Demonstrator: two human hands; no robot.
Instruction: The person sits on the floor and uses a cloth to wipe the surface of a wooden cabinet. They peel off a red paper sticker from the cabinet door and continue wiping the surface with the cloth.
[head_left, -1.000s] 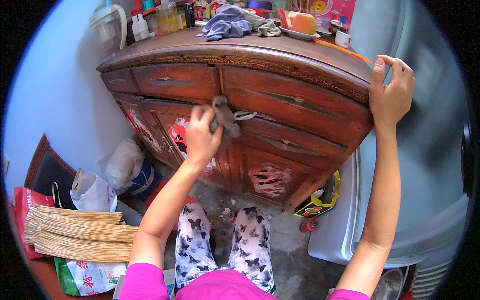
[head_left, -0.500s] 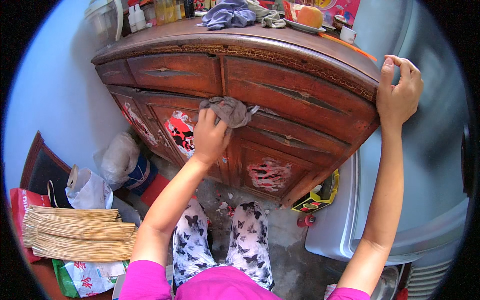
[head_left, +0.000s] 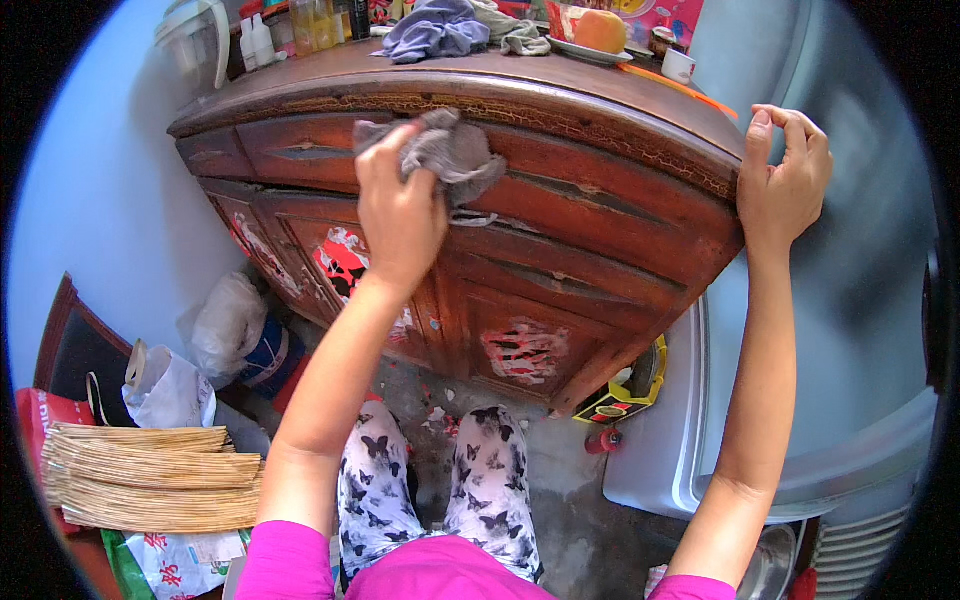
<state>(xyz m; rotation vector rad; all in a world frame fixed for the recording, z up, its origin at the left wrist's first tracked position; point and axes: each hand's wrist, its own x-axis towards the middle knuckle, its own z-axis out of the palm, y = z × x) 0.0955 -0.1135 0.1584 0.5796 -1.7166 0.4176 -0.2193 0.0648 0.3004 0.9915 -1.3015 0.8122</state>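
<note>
A crumpled grey-brown cloth point(head_left: 458, 160) is in my left hand point(head_left: 400, 220), whose fingers are closed around it. It lies against the upper drawer fronts of a dark reddish-brown wooden cabinet point(head_left: 620, 240), just below the top's edge. A pale strip point(head_left: 472, 219) sticks out under the cloth. My right hand point(head_left: 788, 185) is at the cabinet's right corner, its heel close to the edge. Its fingers are loosely bent, the thumb stands apart, and nothing shows in it. Torn red, white and black paper remnants point(head_left: 525, 350) cling to the cabinet's lower doors.
On the cabinet top are a bluish cloth point(head_left: 435, 32), a plate with an orange fruit point(head_left: 600, 32), a white cup point(head_left: 678, 66) and bottles. Bundled thin sticks point(head_left: 150, 475) lie at left. A grey-blue tub point(head_left: 650, 460) and yellow-black box point(head_left: 625, 390) stand at right.
My left hand has moved up with the cloth, from the strip between the drawers and doors to the upper drawers. The right hand stays at the corner; the whole view has shifted slightly.
</note>
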